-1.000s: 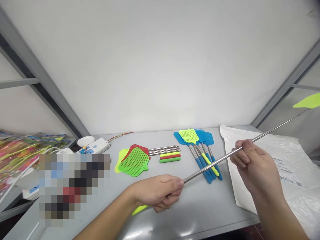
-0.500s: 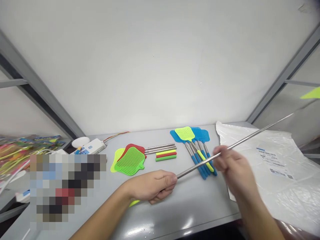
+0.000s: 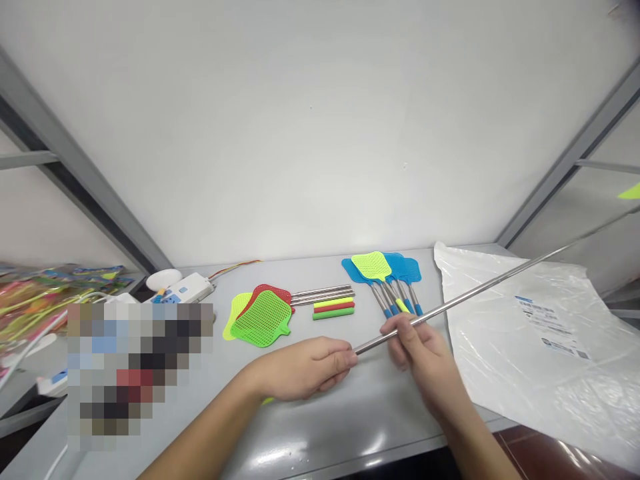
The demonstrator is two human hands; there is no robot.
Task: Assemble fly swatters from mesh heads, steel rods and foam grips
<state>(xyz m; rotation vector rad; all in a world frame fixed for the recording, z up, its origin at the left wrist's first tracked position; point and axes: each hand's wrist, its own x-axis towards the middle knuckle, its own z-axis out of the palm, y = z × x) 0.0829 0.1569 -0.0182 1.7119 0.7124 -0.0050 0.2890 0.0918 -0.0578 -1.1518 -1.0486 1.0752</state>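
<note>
An extended telescopic fly swatter slants up to the right across the view, its yellow head cut off by the right edge. My left hand is closed round its lower end, where a bit of yellow grip shows below the wrist. Thumb and fingers of my right hand close on the steel shaft a little further up. Behind that hand lie several blue fly swatters with a yellow fly swatter on top, their handles partly hidden.
Yellow, red and green swatter heads overlap on the grey table, beside steel rods and coloured grip sleeves. A white plastic mailer covers the right side. At left are a power strip and a blurred-out patch.
My right hand has slid down the shaft toward my left hand. The swatter's head has shifted further out past the right edge, while my left hand keeps its hold.
</note>
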